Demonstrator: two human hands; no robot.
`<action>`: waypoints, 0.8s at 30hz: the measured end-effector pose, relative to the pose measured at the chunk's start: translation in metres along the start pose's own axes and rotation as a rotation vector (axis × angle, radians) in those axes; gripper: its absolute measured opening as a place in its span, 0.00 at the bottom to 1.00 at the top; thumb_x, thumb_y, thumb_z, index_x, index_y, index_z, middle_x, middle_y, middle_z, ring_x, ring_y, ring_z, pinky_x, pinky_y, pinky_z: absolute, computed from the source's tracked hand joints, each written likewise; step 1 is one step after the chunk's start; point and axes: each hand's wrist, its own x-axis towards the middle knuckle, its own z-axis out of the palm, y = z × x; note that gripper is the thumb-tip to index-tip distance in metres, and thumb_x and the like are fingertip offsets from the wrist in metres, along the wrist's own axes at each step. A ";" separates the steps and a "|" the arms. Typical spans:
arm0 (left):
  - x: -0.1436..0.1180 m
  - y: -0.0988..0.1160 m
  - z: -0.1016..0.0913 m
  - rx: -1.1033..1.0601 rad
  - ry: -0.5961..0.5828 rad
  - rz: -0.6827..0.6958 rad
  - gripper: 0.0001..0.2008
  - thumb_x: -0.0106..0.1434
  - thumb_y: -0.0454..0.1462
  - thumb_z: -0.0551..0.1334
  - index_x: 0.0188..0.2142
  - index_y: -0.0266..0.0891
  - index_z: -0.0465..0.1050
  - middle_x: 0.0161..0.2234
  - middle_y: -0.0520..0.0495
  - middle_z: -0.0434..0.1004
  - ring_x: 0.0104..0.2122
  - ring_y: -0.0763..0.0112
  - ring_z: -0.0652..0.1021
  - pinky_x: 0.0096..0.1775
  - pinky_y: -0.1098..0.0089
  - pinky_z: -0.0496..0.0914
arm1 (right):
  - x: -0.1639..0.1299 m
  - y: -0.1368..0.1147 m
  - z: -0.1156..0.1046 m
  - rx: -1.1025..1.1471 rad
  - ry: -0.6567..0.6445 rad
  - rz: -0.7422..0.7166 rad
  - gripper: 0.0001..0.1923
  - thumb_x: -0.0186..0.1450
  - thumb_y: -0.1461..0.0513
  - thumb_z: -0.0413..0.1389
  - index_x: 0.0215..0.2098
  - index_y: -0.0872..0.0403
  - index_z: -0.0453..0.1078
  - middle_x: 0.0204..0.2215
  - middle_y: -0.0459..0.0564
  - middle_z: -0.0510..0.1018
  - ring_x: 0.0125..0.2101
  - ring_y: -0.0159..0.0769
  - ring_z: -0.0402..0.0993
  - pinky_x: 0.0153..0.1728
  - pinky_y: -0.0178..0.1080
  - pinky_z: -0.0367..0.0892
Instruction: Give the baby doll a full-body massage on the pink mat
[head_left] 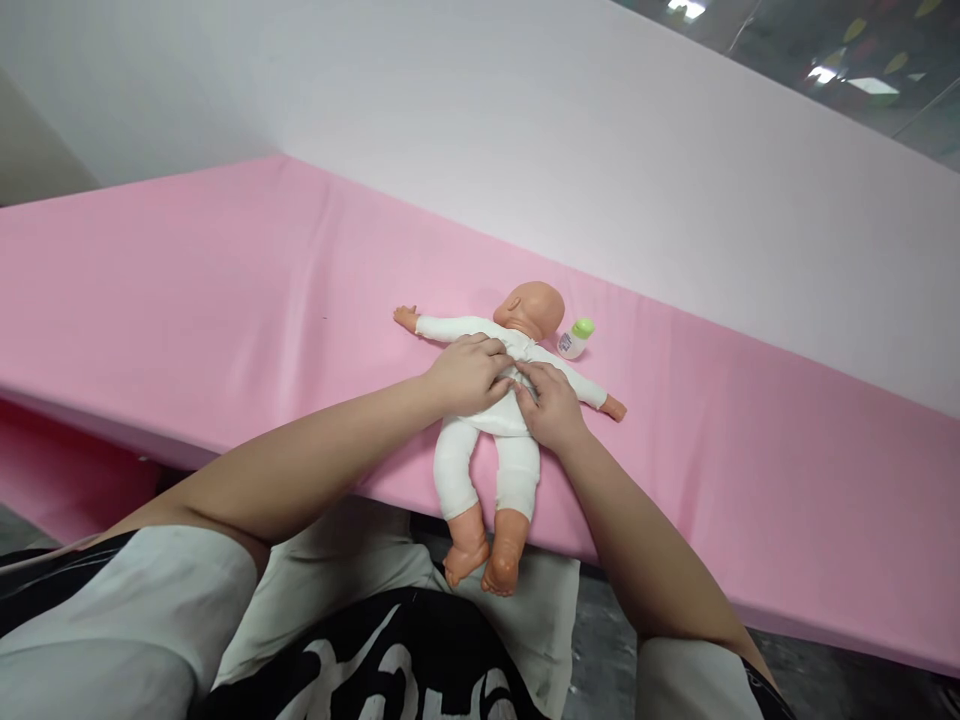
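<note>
A baby doll (491,425) in a white cloth body lies belly down, its bare head (536,305) away from me and its feet hanging over the near edge. My left hand (471,375) rests on the left of the doll's back, with fingers bent and thumb close to the index finger. On the other side, my right hand (551,400) has curled fingers and thumb at the middle of the back. Between the two hands the white cloth looks bunched, and both seem to pinch it. The fingertips are partly hidden.
Just right of the doll's head stands a small clear bottle (573,342) with a green cap, leaning slightly. Pink sheeting (187,290) covers the table, whose near edge crosses in front of my lap. A pale wall (480,120) rises behind it.
</note>
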 end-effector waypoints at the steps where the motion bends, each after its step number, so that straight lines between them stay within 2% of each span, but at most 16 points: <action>1: 0.000 0.000 0.000 0.003 -0.016 -0.004 0.18 0.71 0.45 0.58 0.51 0.39 0.81 0.48 0.38 0.80 0.50 0.50 0.76 0.54 0.50 0.68 | 0.000 0.000 0.000 -0.004 -0.012 0.001 0.21 0.74 0.55 0.54 0.62 0.50 0.74 0.58 0.57 0.79 0.61 0.54 0.72 0.65 0.61 0.67; 5: 0.000 0.000 0.000 0.013 -0.002 -0.006 0.20 0.71 0.45 0.58 0.54 0.38 0.80 0.51 0.37 0.79 0.52 0.48 0.75 0.55 0.49 0.68 | 0.000 0.002 0.001 -0.014 -0.005 0.001 0.23 0.74 0.54 0.55 0.63 0.50 0.74 0.59 0.58 0.78 0.61 0.55 0.72 0.65 0.61 0.67; 11: -0.004 0.001 0.002 0.027 0.034 0.023 0.24 0.72 0.44 0.57 0.64 0.40 0.73 0.66 0.36 0.71 0.66 0.44 0.67 0.63 0.46 0.62 | -0.001 0.005 0.003 -0.001 0.023 -0.015 0.31 0.69 0.55 0.59 0.69 0.51 0.67 0.68 0.59 0.71 0.69 0.56 0.65 0.70 0.63 0.61; 13: -0.003 0.001 0.002 0.029 0.003 0.022 0.25 0.72 0.44 0.56 0.65 0.39 0.73 0.66 0.37 0.71 0.66 0.44 0.68 0.63 0.45 0.61 | 0.001 0.006 0.003 -0.001 0.008 -0.018 0.32 0.68 0.56 0.59 0.69 0.52 0.67 0.67 0.59 0.72 0.68 0.56 0.66 0.70 0.63 0.62; 19: 0.002 -0.004 0.001 0.008 -0.073 -0.006 0.24 0.70 0.45 0.58 0.60 0.38 0.75 0.59 0.36 0.77 0.59 0.45 0.74 0.58 0.46 0.66 | 0.009 0.013 0.003 0.033 -0.050 -0.027 0.30 0.66 0.56 0.61 0.66 0.51 0.70 0.63 0.57 0.77 0.64 0.54 0.71 0.67 0.60 0.66; 22: 0.002 -0.005 0.003 0.012 -0.054 -0.007 0.27 0.69 0.45 0.58 0.64 0.38 0.73 0.62 0.35 0.75 0.62 0.44 0.72 0.61 0.46 0.64 | 0.012 0.018 0.004 0.051 -0.030 -0.058 0.33 0.65 0.55 0.62 0.67 0.51 0.69 0.64 0.57 0.76 0.65 0.55 0.70 0.68 0.61 0.64; 24: 0.002 -0.006 0.005 0.024 -0.050 -0.014 0.31 0.69 0.45 0.58 0.69 0.37 0.67 0.68 0.33 0.69 0.67 0.42 0.66 0.65 0.44 0.60 | 0.012 0.021 0.005 0.033 -0.019 -0.055 0.36 0.64 0.55 0.63 0.69 0.52 0.66 0.66 0.60 0.72 0.68 0.56 0.66 0.69 0.63 0.62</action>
